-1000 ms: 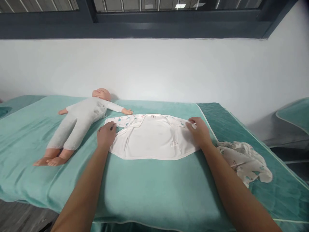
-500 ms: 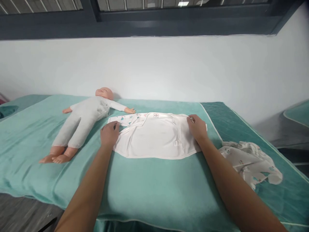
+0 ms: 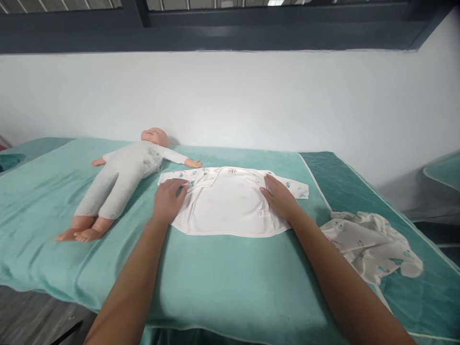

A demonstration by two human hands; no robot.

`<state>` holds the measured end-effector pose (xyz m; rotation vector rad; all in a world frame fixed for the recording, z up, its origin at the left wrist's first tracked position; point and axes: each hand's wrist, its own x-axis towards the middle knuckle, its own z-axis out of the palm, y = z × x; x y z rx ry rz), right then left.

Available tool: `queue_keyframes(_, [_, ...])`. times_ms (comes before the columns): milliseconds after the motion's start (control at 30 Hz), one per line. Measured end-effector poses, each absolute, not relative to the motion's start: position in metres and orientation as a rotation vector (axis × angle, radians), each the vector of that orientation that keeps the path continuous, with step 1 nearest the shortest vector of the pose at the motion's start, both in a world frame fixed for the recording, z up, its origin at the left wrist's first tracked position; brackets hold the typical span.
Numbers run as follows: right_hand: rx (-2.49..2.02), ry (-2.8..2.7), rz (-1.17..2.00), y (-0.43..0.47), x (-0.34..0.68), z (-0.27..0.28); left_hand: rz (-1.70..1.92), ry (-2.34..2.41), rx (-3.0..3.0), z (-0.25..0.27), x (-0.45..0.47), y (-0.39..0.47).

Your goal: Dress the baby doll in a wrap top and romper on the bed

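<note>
A white baby shirt (image 3: pixel 226 206) lies spread flat on the bed, its printed sleeves stretched out to both sides. My left hand (image 3: pixel 169 199) rests at the shirt's left side, just below the left sleeve, with thumb and fingers slightly apart on the cloth. On the opposite side, my right hand (image 3: pixel 280 195) lies flat on the shirt near the base of the right sleeve (image 3: pixel 296 187), fingers extended. A small label shows at the neckline, and a pale tag lies beside my right hand. Neither hand lifts the cloth.
A baby doll (image 3: pixel 122 167) in a pale suit lies on its back at the left, one hand close to the left sleeve. A crumpled printed white garment (image 3: pixel 373 244) sits at the right. The green bedspread (image 3: pixel 230 278) meets a white wall (image 3: pixel 230 100) behind.
My right hand has moved left off the right sleeve, which now shows spread out, and its fingers have straightened. My left hand has shifted slightly right and its fingers have loosened.
</note>
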<state>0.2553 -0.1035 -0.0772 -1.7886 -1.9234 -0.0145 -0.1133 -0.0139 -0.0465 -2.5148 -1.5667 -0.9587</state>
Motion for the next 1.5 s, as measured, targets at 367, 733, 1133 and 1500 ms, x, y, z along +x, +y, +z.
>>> queue_keyframes(367, [-2.005, -1.972, -0.107, -0.105, 0.246, -0.075, -0.744, -1.468, -2.755, -0.044, -0.075, -0.01])
queue_keyframes(733, [-2.003, -1.981, -0.113, -0.103, 0.25, -0.079, -1.087, -2.249, -2.331, -0.044, -0.067, 0.032])
queue_keyframes(1133, [-2.014, -2.026, -0.143, -0.106, 0.247, -0.076, -0.692, -2.325, -2.162, -0.03, -0.053, 0.035])
queue_keyframes(1500, [-1.961, -1.941, -0.115, -0.106, 0.248, -0.076, -0.762, -2.197, -2.342, -0.037, -0.056, 0.028])
